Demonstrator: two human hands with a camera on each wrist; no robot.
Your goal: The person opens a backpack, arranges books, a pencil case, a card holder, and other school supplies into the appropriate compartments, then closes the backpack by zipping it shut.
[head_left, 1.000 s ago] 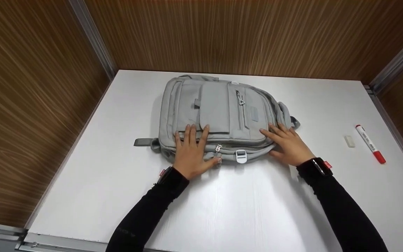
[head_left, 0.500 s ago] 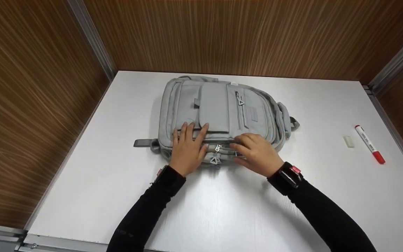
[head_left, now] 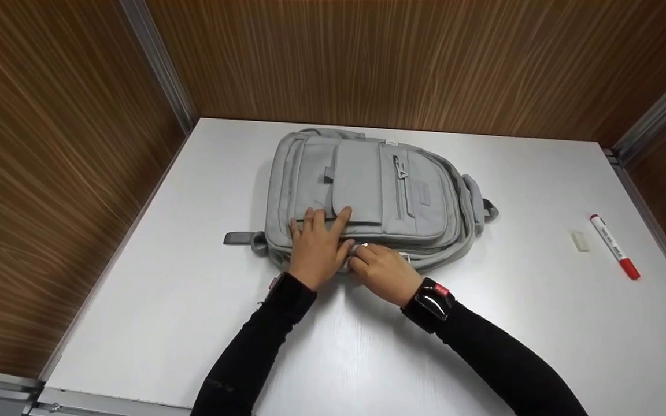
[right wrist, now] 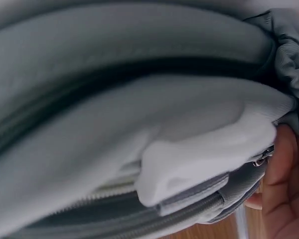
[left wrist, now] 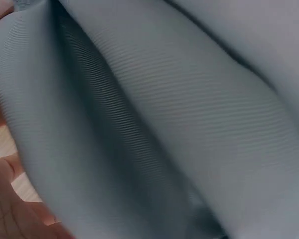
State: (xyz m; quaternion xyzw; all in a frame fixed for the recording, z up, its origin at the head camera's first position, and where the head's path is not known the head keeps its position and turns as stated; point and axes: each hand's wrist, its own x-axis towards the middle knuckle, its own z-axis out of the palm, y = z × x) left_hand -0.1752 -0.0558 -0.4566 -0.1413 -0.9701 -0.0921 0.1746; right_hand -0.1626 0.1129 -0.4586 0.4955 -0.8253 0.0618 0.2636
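A grey backpack [head_left: 362, 179] lies on its back on the white table, its top end to the right. My left hand [head_left: 317, 248] rests with spread fingers on the near left part of its front, by the flap pocket. Close beside it, the curled fingers of my right hand [head_left: 386, 273] pinch the zipper pull on the near side. That pull is mostly hidden by the fingers; in the right wrist view a metal zipper slider [right wrist: 261, 160] shows at the fingertips. A white plastic strap buckle [right wrist: 204, 154] sits along the same side. Grey fabric [left wrist: 189, 99] fills most of the left wrist view.
On the right of the table [head_left: 154, 323] lie a small whitish block [head_left: 580, 241] and a red-capped white marker [head_left: 613, 245]. A grey strap end [head_left: 239, 238] sticks out left of the backpack. Wood-grain panels [head_left: 391, 63] wall the table in.
My right hand has moved left along the backpack's near side, from its top corner to the zipper pull, its fingers curling. My left hand has stayed on the front.
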